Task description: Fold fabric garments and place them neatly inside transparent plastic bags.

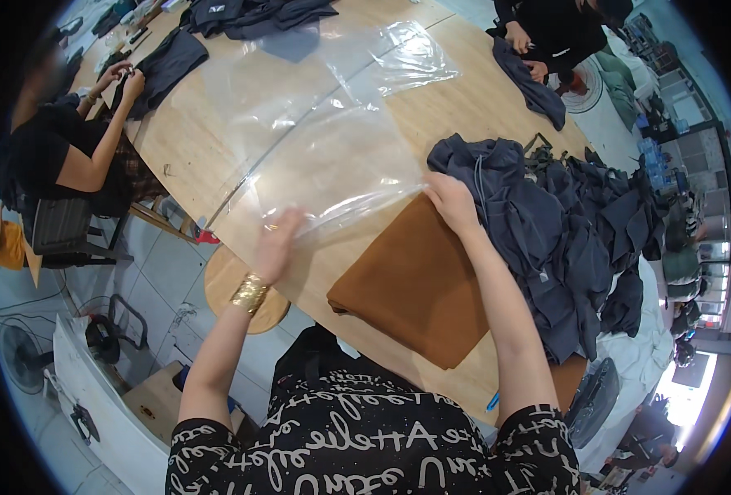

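Observation:
A large clear plastic bag (340, 157) lies spread over the wooden table, its near edge running between my two hands. At that edge's right corner, my right hand (453, 202) is closed, pinching the plastic between thumb and fingers. My left hand (279, 239), with a gold bracelet at the wrist, is at the left end of the same edge; its fingers are blurred, so their grip does not show clearly. Just below the bag and beside my right forearm lies a folded brown cloth (419, 285), flat on the table near its front edge.
Dark grey garments (538, 223) are heaped to the right. A second clear plastic piece (415, 58) and more dark clothing (250, 16) lie farther back. A seated person (68, 157) handles dark fabric at left; another person (555, 37) works at far right. A round stool (233, 285) stands by the table.

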Demonstrator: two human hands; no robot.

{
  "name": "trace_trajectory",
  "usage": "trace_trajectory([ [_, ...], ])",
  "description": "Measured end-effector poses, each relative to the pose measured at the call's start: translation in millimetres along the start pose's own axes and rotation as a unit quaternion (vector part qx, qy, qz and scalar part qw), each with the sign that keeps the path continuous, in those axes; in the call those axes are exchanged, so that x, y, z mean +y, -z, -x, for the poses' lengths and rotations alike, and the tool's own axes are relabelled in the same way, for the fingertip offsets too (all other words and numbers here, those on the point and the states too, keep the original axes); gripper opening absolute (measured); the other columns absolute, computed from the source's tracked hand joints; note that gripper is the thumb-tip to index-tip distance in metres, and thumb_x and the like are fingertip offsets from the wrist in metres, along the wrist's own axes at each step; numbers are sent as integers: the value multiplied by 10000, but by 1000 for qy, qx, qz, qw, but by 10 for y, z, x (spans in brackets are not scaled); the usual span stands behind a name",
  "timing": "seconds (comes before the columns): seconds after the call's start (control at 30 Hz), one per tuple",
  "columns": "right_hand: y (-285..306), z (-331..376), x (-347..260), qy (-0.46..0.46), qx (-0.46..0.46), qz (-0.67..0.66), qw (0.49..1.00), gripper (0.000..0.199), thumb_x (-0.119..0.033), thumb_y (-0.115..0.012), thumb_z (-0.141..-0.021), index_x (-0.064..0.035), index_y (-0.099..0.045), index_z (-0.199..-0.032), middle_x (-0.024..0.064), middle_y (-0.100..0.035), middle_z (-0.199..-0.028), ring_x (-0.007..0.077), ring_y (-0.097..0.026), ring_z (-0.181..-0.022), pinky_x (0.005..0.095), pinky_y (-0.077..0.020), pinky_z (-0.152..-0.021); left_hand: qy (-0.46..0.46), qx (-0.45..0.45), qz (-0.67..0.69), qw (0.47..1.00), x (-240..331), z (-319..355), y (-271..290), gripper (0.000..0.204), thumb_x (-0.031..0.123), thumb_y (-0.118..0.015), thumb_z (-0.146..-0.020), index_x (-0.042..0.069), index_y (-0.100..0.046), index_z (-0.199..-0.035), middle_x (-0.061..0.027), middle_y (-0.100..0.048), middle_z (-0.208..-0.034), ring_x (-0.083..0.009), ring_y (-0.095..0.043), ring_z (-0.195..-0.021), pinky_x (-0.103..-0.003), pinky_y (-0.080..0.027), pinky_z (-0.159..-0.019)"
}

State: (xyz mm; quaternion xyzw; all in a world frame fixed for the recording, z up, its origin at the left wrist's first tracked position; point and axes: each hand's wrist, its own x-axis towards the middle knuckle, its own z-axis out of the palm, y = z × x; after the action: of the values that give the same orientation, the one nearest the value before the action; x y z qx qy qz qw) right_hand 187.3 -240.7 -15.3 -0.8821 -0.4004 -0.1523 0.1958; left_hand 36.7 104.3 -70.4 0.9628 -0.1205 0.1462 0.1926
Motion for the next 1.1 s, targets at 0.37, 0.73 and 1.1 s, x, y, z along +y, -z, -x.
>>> trace_trajectory([
  [0.37,73,216,-820,-377,-317,-348,797,613,-447,-739,-682,-48,-617,-1131,111,-634,-1084,258,-577,-1046,337,-430,-901,94,-182,230,951,455,-406,-588,234,259,-494,-912,93,-647,-972,-148,-624,-960,-327,-587,-889,-405,-449,-750],
  [0.73,-423,793,-1523,-35,-186,-2,982,591,-419,-590,-821,-228,-426,-1355,111,-322,-1428,305,-265,-1331,597,-156,-1053,-31,40,119,992,829,169,-133,386,110,-535,-869,139,-532,-1255,-129,-528,-1251,-306,-473,-1177,-440,-332,-967],
  [1.1,-542,882,-1941,-24,-196,-53,979,761,-489,-621,-745,-241,-336,-1406,85,-217,-1495,343,-155,-1380,690,-106,-1002,146,-36,93,984,515,638,-420,594,180,-575,-855,188,-344,-1402,-87,-275,-1469,-301,-226,-1366,-449,-202,-1081],
])
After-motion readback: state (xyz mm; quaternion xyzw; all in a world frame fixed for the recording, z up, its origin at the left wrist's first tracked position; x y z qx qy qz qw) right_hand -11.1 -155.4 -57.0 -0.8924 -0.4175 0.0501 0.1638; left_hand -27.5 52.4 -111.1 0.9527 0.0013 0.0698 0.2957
